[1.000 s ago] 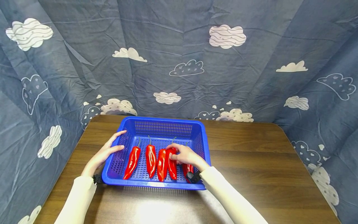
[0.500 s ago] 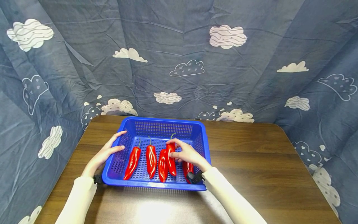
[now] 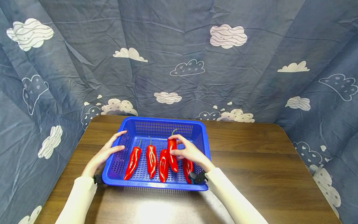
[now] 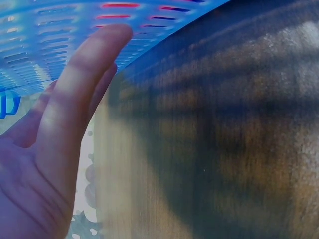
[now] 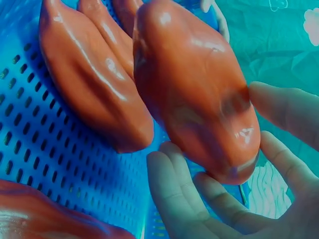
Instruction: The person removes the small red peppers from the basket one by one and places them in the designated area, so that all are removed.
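My right hand [image 3: 191, 153] pinches a long red chili pepper [image 3: 172, 161] near its stem end, with the green stem pointing to the back of the blue basket. In the right wrist view the gripped pepper [image 5: 194, 89] tilts above the perforated floor, thumb and fingers around its upper end. My left hand [image 3: 104, 152] lies along the left wall of the blue basket [image 3: 165, 120], its fingers fairly straight and at the rim. From the left wrist camera, a finger [image 4: 75, 94] overlaps the basket's slotted outer wall.
Three red peppers lie to the left of the held one: an outer one [image 3: 132, 163], a middle one [image 3: 151, 161] and a nearer one [image 3: 163, 166]. Another pepper [image 3: 188, 169] lies under my right wrist. The basket stands on a wooden table [image 3: 246, 149] before a cloud-patterned cloth [image 3: 156, 74].
My right hand has lifted the pepper from among the others, raising it and shifting it slightly toward the basket's back. The left hand stays at the basket's left wall.
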Demonstrator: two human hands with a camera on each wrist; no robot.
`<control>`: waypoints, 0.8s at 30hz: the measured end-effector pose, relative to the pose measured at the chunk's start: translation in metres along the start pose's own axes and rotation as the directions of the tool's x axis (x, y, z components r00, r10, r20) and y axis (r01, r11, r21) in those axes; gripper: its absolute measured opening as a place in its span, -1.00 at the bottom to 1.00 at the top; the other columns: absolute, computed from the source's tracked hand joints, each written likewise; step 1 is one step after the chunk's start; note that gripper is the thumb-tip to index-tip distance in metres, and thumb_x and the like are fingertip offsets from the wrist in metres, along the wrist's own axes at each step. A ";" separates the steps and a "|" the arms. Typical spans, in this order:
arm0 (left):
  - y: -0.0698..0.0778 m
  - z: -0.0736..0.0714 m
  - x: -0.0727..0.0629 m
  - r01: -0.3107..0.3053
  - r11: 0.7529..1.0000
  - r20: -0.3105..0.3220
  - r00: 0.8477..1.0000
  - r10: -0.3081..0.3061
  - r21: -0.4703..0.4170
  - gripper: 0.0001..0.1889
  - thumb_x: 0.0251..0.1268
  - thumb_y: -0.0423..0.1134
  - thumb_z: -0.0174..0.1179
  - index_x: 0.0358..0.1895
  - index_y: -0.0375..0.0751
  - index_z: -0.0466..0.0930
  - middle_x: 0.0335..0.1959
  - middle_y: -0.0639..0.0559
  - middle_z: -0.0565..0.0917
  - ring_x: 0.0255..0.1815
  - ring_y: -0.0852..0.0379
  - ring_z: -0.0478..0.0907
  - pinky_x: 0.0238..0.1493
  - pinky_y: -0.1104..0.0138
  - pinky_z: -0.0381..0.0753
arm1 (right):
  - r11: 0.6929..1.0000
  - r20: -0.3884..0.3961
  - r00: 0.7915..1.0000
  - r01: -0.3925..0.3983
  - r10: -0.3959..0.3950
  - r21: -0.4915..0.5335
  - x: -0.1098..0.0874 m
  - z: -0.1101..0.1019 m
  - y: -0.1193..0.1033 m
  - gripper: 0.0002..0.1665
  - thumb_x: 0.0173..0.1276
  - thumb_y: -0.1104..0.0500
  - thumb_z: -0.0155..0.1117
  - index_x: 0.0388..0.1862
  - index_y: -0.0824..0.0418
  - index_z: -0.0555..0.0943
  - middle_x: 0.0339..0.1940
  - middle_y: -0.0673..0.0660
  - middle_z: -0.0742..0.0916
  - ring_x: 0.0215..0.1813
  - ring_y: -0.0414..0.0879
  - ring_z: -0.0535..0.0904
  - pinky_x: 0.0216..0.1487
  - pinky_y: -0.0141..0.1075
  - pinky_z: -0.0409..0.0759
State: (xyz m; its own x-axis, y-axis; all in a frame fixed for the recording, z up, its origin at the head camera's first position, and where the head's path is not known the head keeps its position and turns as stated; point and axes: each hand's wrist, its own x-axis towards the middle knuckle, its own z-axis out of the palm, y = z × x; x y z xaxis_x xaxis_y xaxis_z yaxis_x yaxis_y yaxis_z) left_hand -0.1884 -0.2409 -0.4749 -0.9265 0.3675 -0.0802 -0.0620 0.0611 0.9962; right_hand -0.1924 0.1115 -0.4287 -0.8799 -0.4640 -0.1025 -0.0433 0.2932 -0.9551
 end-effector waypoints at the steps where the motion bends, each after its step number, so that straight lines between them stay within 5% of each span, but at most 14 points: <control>1: 0.000 0.000 0.000 -0.001 1.000 0.000 1.000 0.001 0.001 -0.36 0.42 -0.29 0.00 0.49 0.02 -0.01 0.42 -0.34 0.02 0.19 -0.34 0.28 -0.05 0.03 0.53 | 1.000 0.000 1.000 0.002 -0.002 0.006 0.000 0.000 0.000 -0.44 0.22 0.30 0.34 0.21 0.12 0.45 -0.01 0.34 0.47 -0.22 0.05 0.60 -0.26 0.01 0.64; 24: 0.000 0.000 0.000 -0.003 1.000 -0.002 1.000 0.003 -0.007 -0.37 0.43 -0.29 -0.01 0.49 0.02 -0.01 0.42 -0.33 0.02 0.18 -0.30 0.30 -0.05 0.06 0.54 | 0.990 0.007 1.000 0.001 -0.002 0.140 -0.006 -0.010 -0.004 -0.39 0.25 0.34 0.27 0.29 0.17 0.36 0.09 0.38 0.35 -0.20 0.05 0.61 -0.21 0.01 0.63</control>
State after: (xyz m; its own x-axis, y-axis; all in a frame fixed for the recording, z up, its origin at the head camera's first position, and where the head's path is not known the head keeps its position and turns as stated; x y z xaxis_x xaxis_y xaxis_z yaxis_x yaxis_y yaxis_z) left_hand -0.1880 -0.2410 -0.4748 -0.9276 0.3655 -0.0770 -0.0615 0.0538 0.9967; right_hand -0.1913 0.1215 -0.4214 -0.8767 -0.4699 -0.1029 0.0226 0.1734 -0.9846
